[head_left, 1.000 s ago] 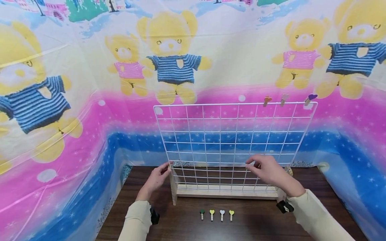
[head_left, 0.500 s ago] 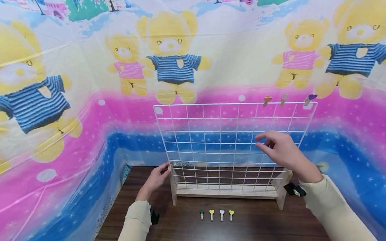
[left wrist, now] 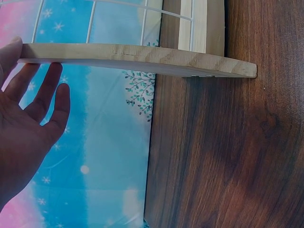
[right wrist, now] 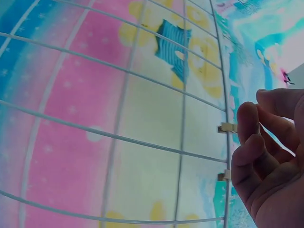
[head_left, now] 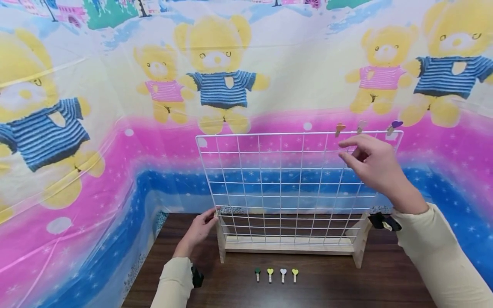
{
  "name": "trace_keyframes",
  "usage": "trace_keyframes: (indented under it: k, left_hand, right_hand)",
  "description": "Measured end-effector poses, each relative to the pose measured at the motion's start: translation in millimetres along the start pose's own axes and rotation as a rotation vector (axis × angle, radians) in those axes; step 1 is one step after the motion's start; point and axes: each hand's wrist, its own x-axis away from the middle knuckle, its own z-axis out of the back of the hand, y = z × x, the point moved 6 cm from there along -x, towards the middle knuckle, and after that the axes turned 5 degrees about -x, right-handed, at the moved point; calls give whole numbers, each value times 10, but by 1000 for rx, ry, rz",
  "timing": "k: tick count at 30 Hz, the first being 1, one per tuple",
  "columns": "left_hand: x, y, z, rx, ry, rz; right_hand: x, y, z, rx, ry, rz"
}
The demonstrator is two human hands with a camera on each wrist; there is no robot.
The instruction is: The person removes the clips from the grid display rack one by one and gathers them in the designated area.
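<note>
A white wire grid panel (head_left: 269,134) stands upright in a wooden stand (head_left: 289,248). My left hand (head_left: 200,226) holds the stand's left side board (left wrist: 137,53), thumb on one face and fingers on the other. Up by the grid's top right, my right hand (head_left: 375,164) has its fingers loosely bent, thumb and index apart, with nothing visible between them. Just above these fingertips, an orange heart clothespin (head_left: 339,129), a pale one (head_left: 362,126) and a purple one (head_left: 394,127) are clipped to the top wire. In the right wrist view, two clothespins (right wrist: 228,128) show beside the fingers.
In front of the stand, several heart clothespins lie in a row on the dark wooden table (head_left: 327,284): a dark green one (head_left: 257,274), a white one (head_left: 283,276) and yellow ones (head_left: 270,275). A bear-print cloth (head_left: 300,77) hangs behind and at both sides.
My right hand has risen from the lower part of the grid to just below the clothespins on the top wire. The left hand has stayed on the stand's side.
</note>
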Motion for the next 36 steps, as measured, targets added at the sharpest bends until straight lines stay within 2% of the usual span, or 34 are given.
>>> trace_keyframes:
  k: [5,11,16,22,30,36]
  left_hand:
    - [-6,-1,2,8,-2,-1]
    - [-3,8,2,-7,-4,-10]
    - [-1,0,3,0,-6,0]
    - [4,-14,-2,9,-7,6]
    - [12,-10,-7,1,7,-3]
    - [10,-21,-5,-2,5,18]
  right_hand:
    - [-124,-25,113,-44,64,2]
    - [-239,-41,169,-38,113,-46]
    - [-314,-6,116,-1,79,-77]
    - [-334,62,34,-46,11,-152]
    - [-374,107,11,-22,34,-202]
    - [-381,112,9,-2,36,-209]
